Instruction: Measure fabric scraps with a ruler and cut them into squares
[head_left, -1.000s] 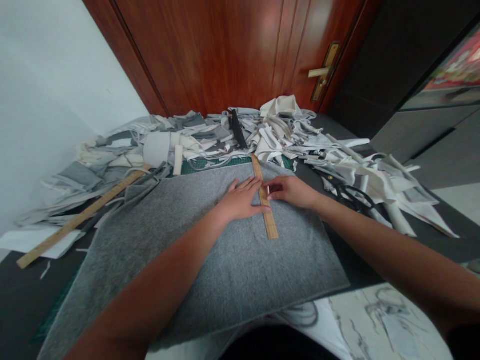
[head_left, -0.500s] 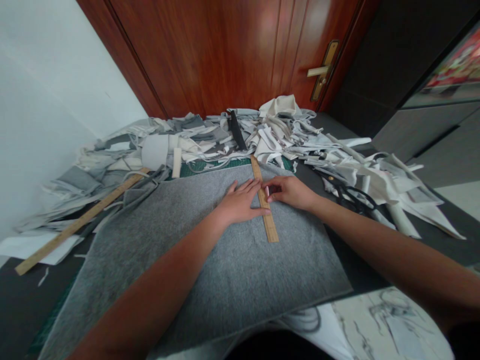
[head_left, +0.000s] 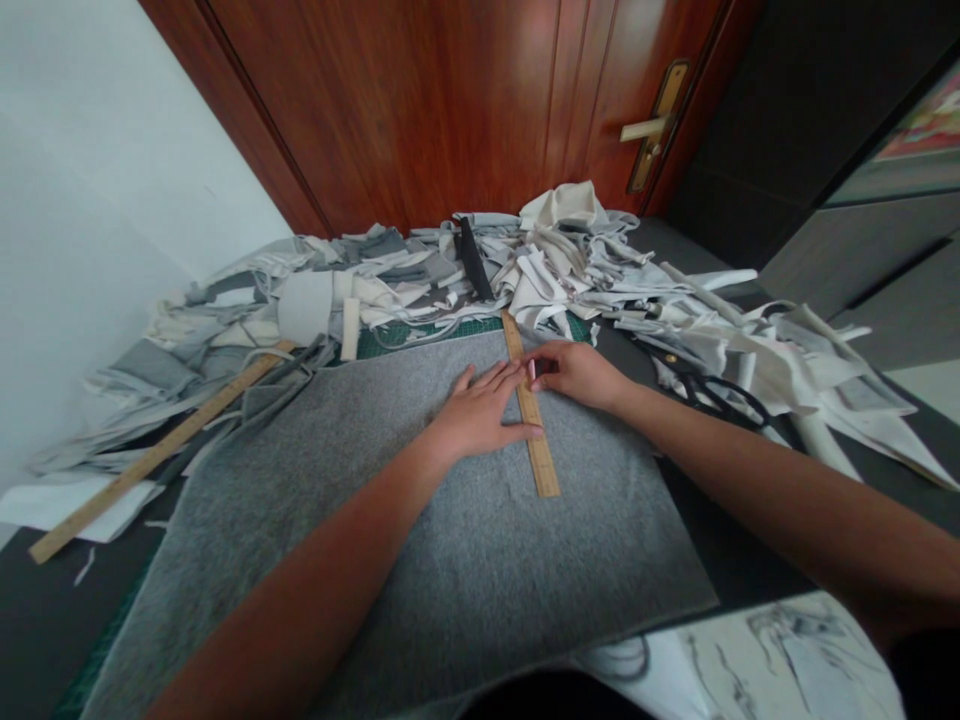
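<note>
A large piece of grey cloth [head_left: 480, 560] lies spread out, with a short wooden ruler [head_left: 543, 470] flat on it, running from its far edge toward me. My left hand [head_left: 484, 408] is open, fingers stretched out, pressing the ruler down with fingertips and thumb. Close to those fingertips, my right hand [head_left: 577, 374] is closed in a pinch at the ruler's right edge. Between its thumb and fingers shows a small pale pinkish piece [head_left: 533, 370] that looks like tailor's chalk; most of it is hidden.
Heaps of fabric scraps [head_left: 420, 270] line the back, against a wooden door [head_left: 420, 110]. Black-handled scissors [head_left: 724, 398] lie at right among scraps. A longer wooden ruler [head_left: 165, 450] rests at left. A green cutting mat [head_left: 390, 338] shows beneath the cloth.
My right hand has slid a little along the ruler toward its far end, pinching the small pale piece. The left hand stays pressed on the ruler. The view has shifted slightly.
</note>
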